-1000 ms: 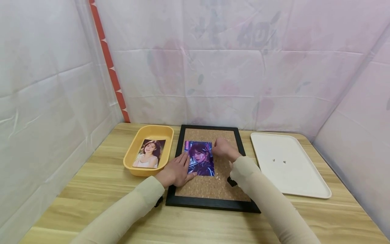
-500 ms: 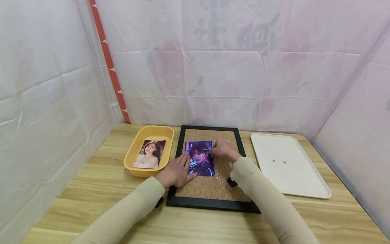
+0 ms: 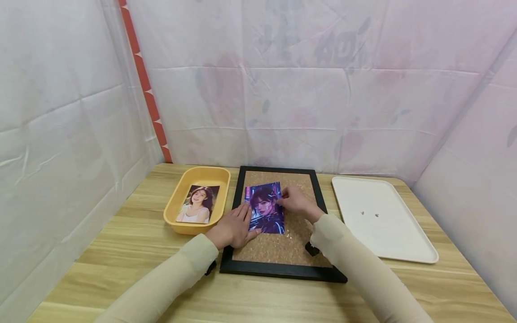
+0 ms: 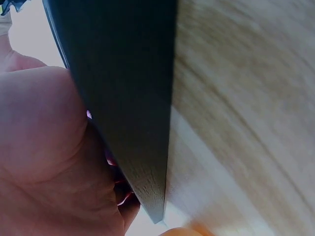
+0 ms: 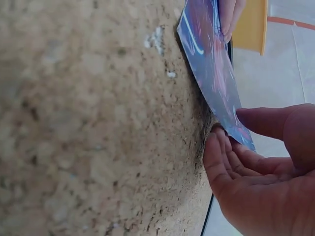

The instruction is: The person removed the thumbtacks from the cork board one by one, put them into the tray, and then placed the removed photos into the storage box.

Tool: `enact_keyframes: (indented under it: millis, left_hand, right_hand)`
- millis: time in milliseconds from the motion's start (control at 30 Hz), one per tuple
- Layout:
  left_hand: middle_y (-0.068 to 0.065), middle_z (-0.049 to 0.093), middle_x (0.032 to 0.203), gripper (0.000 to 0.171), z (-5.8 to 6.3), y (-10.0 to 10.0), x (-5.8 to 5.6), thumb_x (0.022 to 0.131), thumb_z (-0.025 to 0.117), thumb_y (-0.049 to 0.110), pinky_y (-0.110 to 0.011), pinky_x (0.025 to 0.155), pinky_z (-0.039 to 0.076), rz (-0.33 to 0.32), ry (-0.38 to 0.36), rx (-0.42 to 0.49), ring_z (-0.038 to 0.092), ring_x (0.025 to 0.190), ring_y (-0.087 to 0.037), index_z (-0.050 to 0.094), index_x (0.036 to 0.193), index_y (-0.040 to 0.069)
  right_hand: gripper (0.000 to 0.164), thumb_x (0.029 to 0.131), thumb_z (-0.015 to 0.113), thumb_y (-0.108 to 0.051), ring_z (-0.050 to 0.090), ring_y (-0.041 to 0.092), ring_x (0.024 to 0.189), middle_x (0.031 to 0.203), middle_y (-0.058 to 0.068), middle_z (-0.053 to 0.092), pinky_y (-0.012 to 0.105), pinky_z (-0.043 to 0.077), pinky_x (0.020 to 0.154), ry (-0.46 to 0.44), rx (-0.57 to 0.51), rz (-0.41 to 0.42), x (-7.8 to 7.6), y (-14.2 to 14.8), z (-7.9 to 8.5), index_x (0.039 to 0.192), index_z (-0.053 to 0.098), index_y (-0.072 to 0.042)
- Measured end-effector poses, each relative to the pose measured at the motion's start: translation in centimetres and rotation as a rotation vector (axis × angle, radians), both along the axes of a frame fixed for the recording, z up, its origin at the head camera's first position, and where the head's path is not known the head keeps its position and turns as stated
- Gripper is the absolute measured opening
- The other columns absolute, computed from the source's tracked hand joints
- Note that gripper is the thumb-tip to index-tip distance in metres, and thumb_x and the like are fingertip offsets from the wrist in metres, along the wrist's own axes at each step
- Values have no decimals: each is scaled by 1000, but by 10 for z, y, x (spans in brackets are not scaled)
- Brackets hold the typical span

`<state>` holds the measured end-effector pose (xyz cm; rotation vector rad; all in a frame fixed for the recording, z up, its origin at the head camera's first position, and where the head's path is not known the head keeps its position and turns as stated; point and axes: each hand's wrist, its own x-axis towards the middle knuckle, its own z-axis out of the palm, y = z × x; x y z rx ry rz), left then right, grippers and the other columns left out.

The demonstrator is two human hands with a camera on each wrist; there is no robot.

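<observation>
A purple and blue picture card (image 3: pixel 266 211) with an anime-style portrait lies on a black-framed corkboard (image 3: pixel 278 251). My left hand (image 3: pixel 236 225) rests on its left edge, fingers straight and spread. In the left wrist view, the palm (image 4: pixel 39 132) is beside the board's black frame (image 4: pixel 123 88). My right hand (image 3: pixel 299 202) pinches the card's right edge near the top. The right wrist view has the thumb (image 5: pixel 266 123) on the glossy face and curled fingers (image 5: pixel 221 162) behind it. There the card (image 5: pixel 209 64) bends up from the cork at that corner.
To the left stands a yellow plastic basin (image 3: pixel 171 213) with a photo print (image 3: pixel 198 205) in it. At right, a white tray (image 3: pixel 404 233) bears two tiny metallic pieces (image 3: pixel 377 215). White printed cloth (image 3: pixel 295 98) hangs behind the wooden table (image 3: pixel 121 264).
My right fingers have gone from resting at the card's right edge to pinching it, and its upper right corner has lifted. The left hand has stayed in place.
</observation>
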<state>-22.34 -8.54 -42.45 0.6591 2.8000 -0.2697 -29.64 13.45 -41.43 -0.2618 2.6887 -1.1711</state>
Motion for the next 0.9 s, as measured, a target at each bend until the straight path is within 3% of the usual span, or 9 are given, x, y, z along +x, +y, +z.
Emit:
enact_keyframes:
  millis: [433, 733, 900]
  left_hand:
    - [-13, 12, 172, 80, -1, 1, -3, 107, 28, 60, -40, 127, 17, 8, 0, -3, 11, 158, -29, 20, 163, 4]
    - [-14, 8, 172, 84, -13, -2, -9, 106, 27, 63, -42, 127, 15, 4, -3, 7, 8, 158, -30, 18, 163, 3]
    - [-16, 13, 171, 83, -7, -2, -6, 106, 32, 61, -43, 126, 19, -21, 16, 38, 13, 157, -32, 23, 162, 1]
  right_hand:
    - [18, 99, 61, -5, 59, 21, 83, 96, 14, 69, 29, 50, 69, -3, 39, -15, 0, 2, -7, 111, 69, 6]
    - [17, 97, 62, -4, 58, 20, 82, 95, 13, 69, 28, 49, 67, 0, 18, 1, 3, 2, -8, 109, 69, 7]
    - [17, 99, 60, -5, 57, 19, 82, 96, 13, 67, 28, 47, 67, -26, 11, -7, 4, 3, -6, 110, 67, 6]
